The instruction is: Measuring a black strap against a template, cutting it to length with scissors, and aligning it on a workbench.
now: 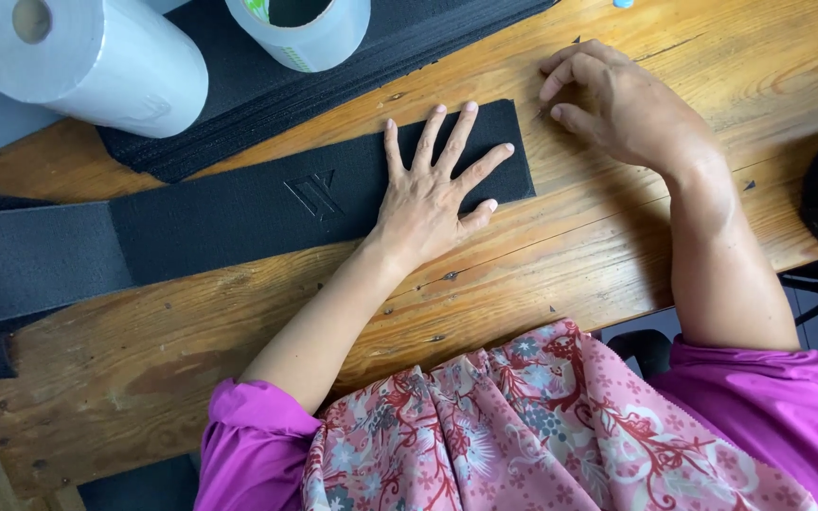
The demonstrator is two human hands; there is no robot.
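- Two bare hands down on a wooden counter [560, 255].
- Left hand [433, 194] flat, fingers spread wide, grip let go, pressing on the right end of a long black strip [239, 213].
- Strip lying flat across the counter, reaching off to the left, with a small pressed mark near its middle.
- Right hand [622, 104] well apart from the strip, resting on bare wood near a tiny dark speck, fingers curled under; cannot tell if anything is pinched there.
- Pile of black strips [239, 104] just behind the flat one.
- White paper roll [97, 61] and a tape roll [310, 33] sitting on that pile.
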